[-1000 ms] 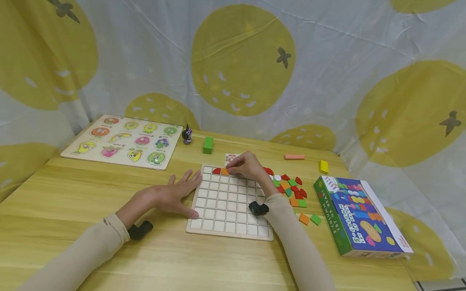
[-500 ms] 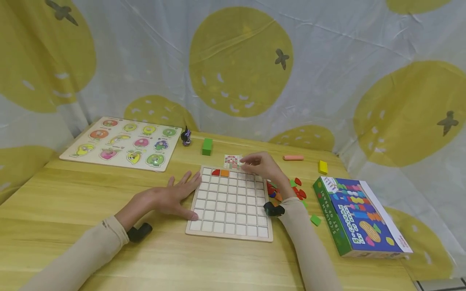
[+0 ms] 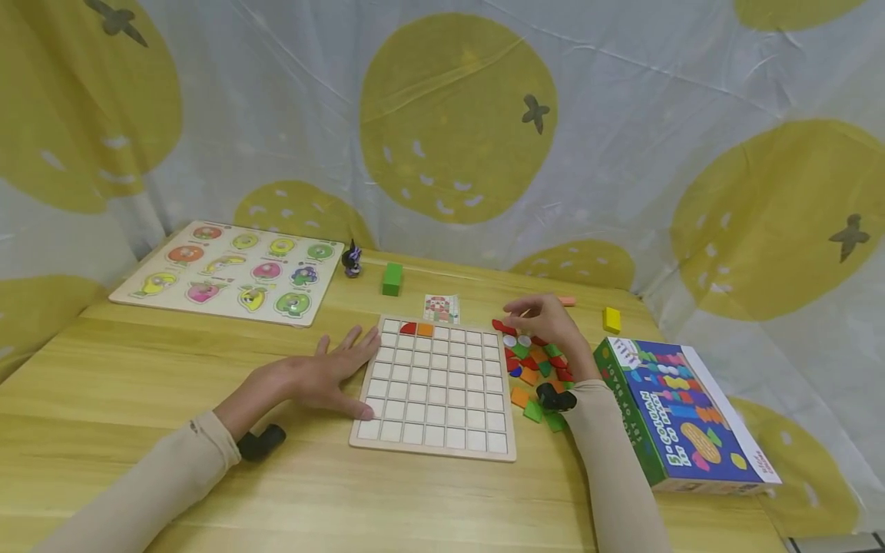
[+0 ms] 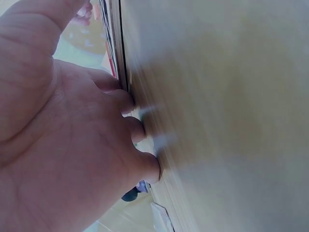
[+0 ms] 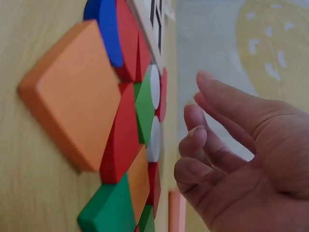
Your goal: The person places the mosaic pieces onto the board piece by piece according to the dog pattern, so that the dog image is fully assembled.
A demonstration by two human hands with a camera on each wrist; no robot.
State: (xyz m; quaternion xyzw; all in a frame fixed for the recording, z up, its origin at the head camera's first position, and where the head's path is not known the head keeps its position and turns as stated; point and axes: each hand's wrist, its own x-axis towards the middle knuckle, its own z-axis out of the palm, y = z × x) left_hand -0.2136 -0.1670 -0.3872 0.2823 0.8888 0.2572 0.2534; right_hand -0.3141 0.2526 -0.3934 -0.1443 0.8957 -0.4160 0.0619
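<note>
A wooden grid board (image 3: pixel 437 393) lies in front of me. In its top row sit a red rounded piece (image 3: pixel 409 329) and an orange square (image 3: pixel 425 330), side by side. My left hand (image 3: pixel 330 378) rests with spread fingers along the board's left edge, its thumb over the lower left corner. To the right of the board, my right hand (image 3: pixel 546 321) hovers over a loose heap of coloured pieces. In the right wrist view its fingers (image 5: pixel 193 140) are loosely bent with nothing between them. Near them are an orange square tile (image 5: pixel 72 96), red pieces, green pieces and white discs (image 5: pixel 153 137).
A small pattern card (image 3: pixel 441 309) lies behind the board. A fruit puzzle (image 3: pixel 231 296) is at the back left, near a small dark figure (image 3: pixel 352 259) and a green block (image 3: pixel 392 279). A yellow block (image 3: pixel 611 319) and a blue-green box (image 3: pixel 691 422) stand on the right.
My right hand has left the orange square in the top row and moved right, past the card, to above the loose pieces. My left hand stays at the board's edge.
</note>
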